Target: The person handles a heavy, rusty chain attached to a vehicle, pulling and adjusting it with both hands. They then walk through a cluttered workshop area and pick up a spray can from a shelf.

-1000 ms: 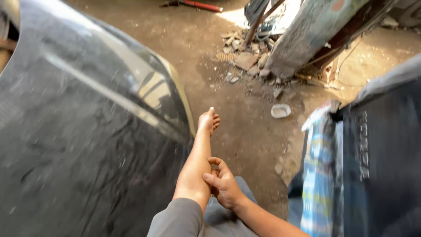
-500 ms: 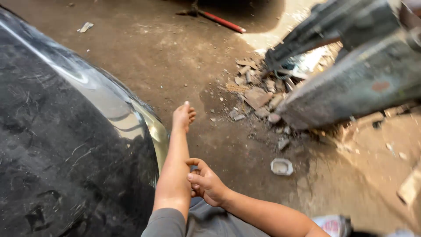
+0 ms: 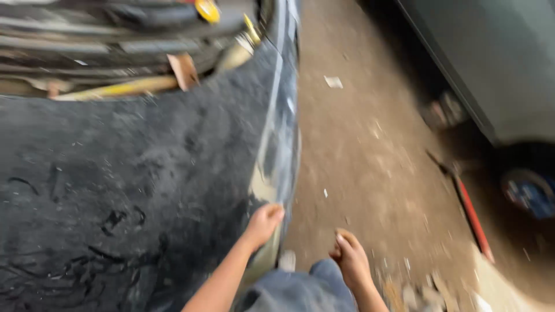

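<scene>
Car panel (image 3: 133, 190), dusty black and scuffed, fills the whole left side of my view, its pale worn edge running down toward me beside the dirt floor (image 3: 370, 173). My left hand (image 3: 265, 222) is right at that edge, fingers curled in a loose fist against the rim where the paint has rubbed off; whether the grip is actually clamped on the metal or just resting against it, I cannot tell, since the view is blurred. My right hand (image 3: 350, 260) hangs just beside my knee, apart from the panel, fingers bent inward in a soft curl and holding nothing that I can make out. Grey-blue trouser leg (image 3: 300, 289) sits between the two arms at the bottom of the frame. Up top, past the panel, an open engine bay (image 3: 115, 40) shows dark hoses, a yellow cap (image 3: 207, 10) and a yellowish bar (image 3: 110, 89) lying across. Off to the right on the ground lies a long red-handled tool (image 3: 471, 216), well apart from both hands, and beyond it a second vehicle's grey body (image 3: 491, 63) with a dark wheel (image 3: 529, 190) tucked underneath. Small scraps and rubble (image 3: 416, 292) dot the floor near my right hand.
</scene>
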